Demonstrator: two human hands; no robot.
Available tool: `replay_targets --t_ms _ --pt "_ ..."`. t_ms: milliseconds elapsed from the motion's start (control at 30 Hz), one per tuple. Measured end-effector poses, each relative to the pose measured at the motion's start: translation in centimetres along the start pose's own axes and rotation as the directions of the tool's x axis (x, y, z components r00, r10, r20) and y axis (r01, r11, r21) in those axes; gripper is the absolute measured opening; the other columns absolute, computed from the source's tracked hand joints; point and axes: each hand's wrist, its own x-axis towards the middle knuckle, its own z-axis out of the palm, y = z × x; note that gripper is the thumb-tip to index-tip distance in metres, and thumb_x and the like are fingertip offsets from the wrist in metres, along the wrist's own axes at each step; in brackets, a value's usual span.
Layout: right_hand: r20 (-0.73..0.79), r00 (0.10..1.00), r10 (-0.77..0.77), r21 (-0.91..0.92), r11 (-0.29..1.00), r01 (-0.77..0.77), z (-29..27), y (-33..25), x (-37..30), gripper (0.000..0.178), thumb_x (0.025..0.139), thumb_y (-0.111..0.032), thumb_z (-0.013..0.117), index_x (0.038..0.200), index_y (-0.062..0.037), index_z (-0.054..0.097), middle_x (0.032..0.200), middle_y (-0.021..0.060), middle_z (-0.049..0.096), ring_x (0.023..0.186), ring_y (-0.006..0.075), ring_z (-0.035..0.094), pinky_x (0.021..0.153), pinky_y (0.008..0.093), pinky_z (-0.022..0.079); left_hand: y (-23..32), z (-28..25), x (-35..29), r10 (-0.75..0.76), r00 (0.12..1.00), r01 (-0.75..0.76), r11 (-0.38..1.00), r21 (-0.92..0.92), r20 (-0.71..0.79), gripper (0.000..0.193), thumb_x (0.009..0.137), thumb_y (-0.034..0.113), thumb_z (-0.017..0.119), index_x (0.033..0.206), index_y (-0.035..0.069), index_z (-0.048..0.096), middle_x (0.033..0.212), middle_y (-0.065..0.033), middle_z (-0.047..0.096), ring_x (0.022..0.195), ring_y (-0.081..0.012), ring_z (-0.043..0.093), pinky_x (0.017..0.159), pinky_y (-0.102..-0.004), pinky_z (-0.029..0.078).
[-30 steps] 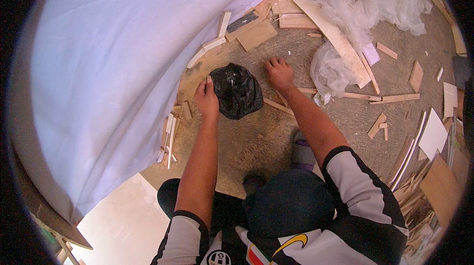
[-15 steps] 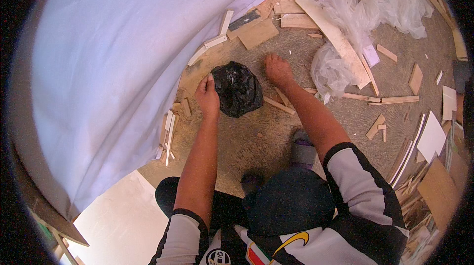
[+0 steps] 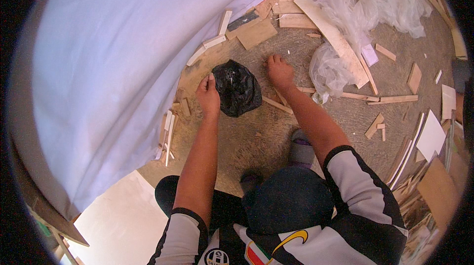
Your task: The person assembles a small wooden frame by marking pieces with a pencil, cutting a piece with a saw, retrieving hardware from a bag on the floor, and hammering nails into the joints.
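Observation:
A crumpled black plastic bag (image 3: 238,90) is in the middle of the view, above the dusty floor. My left hand (image 3: 208,94) grips its left edge, the thumb lying along the rim. To the right of the bag and apart from it, my right hand (image 3: 280,72) is low over the floor with its fingers curled in. Whatever those fingers hold, if anything, is hidden. Thin wood strips (image 3: 277,105) lie on the floor between the bag and my right forearm.
A pale cloth (image 3: 118,67) drapes along the left. Clear plastic sheeting (image 3: 353,16) and a long board (image 3: 335,43) lie at the far right. Flat wood offcuts (image 3: 256,33) are beyond the bag. Stacked scrap wood (image 3: 434,191) lines the right side. My sandalled foot (image 3: 301,151) is nearby.
My right hand has turned slightly, its fingers curled a little more. My left hand keeps its grip on the black bag, almost unmoved.

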Motion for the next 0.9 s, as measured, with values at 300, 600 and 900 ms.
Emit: replay_targets --t_ms 300,600,900 --pt "-0.156 0.958 -0.239 -0.189 0.959 0.209 -0.7 -0.5 -0.2 0.016 0.093 -0.019 0.059 0.105 -0.0087 0.061 0.098 0.0084 0.065 0.086 0.0259 0.072 0.062 0.0416 0.06 0.2 -0.3 0.1 0.041 0.999 -0.041 0.998 0.056 0.0 0.038 0.105 0.029 0.064 0.119 -0.006 0.072 0.108 -0.0145 0.075 0.098 -0.0201 0.068 0.091 -0.0345 0.051" --pt "-0.06 0.998 -0.029 0.015 0.999 0.03 -0.7 -1.0 0.8 0.014 0.099 -0.018 0.052 0.103 -0.0057 0.058 0.093 0.0127 0.063 0.08 0.0308 0.072 0.06 0.044 0.06 0.0 0.3 0.1 0.025 1.0 -0.025 1.0 -0.019 -0.006 0.04 0.105 0.031 0.064 0.12 -0.005 0.072 0.111 -0.0152 0.075 0.103 -0.022 0.068 0.094 -0.0364 0.051" --pt "-0.186 0.908 -0.376 0.383 0.823 0.419 -6.1 -11.3 -0.9 0.021 0.097 -0.019 0.054 0.106 -0.0036 0.063 0.1 0.0197 0.069 0.079 0.0365 0.073 0.068 0.0499 0.06 -1.2 0.6 0.3 0.095 0.995 -0.093 0.995 0.033 -0.037 0.04 0.103 0.031 0.066 0.115 -0.006 0.073 0.105 -0.0152 0.076 0.097 -0.0219 0.069 0.092 -0.0355 0.052"
